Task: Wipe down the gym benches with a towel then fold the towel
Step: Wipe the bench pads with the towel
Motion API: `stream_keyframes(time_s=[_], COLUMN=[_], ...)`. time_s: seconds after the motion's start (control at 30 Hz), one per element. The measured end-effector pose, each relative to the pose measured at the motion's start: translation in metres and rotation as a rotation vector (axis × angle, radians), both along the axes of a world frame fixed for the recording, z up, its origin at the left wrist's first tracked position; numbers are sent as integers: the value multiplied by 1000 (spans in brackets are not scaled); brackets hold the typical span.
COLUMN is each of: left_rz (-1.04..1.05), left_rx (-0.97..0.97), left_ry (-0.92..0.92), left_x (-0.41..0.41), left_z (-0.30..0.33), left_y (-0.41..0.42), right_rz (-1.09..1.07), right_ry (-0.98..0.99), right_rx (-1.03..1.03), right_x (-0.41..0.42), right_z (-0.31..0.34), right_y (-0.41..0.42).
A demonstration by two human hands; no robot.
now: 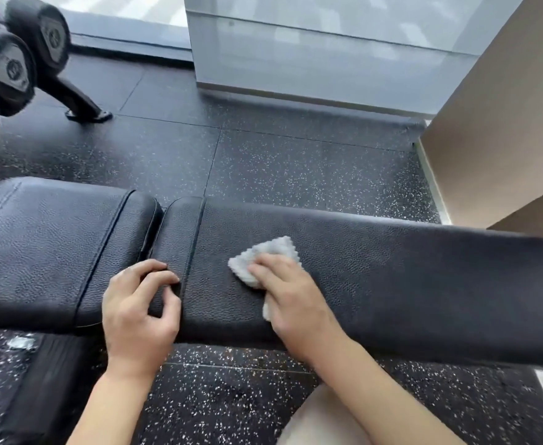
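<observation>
A black padded gym bench point(392, 284) runs across the view, with a long back pad on the right and a seat pad point(45, 245) on the left, split by a narrow gap. A small grey towel point(270, 255) lies bunched on the long pad near its left end. My right hand point(289, 293) presses flat on the towel, covering its near part. My left hand point(138, 313) rests on the front edge of the long pad beside the gap, fingers curled against the leather, holding nothing.
Black speckled rubber floor point(263, 162) lies beyond and below the bench. A dumbbell rack with black dumbbells point(16, 65) stands at the far left. A grey pillar base point(311, 65) and a brown wall point(504, 123) stand at the back right.
</observation>
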State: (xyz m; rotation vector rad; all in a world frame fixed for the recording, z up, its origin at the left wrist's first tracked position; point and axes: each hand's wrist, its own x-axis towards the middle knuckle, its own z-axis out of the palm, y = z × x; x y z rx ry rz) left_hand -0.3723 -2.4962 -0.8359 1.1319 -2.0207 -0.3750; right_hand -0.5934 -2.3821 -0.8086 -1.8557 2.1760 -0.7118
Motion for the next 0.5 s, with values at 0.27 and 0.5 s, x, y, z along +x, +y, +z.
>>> stream_keyframes(time_s=[0.27,0.5], left_rz=[-10,8], left_rx=[19,-14], left_ry=[-2,20], left_x=[3,4], left_z=[1,-3], left_y=[-1,-3], right_rz=[-347,103], right_ry=[43,23], right_rx=[-10,15], right_x=[1,70], right_z=[0,-4], right_y=[4,-8])
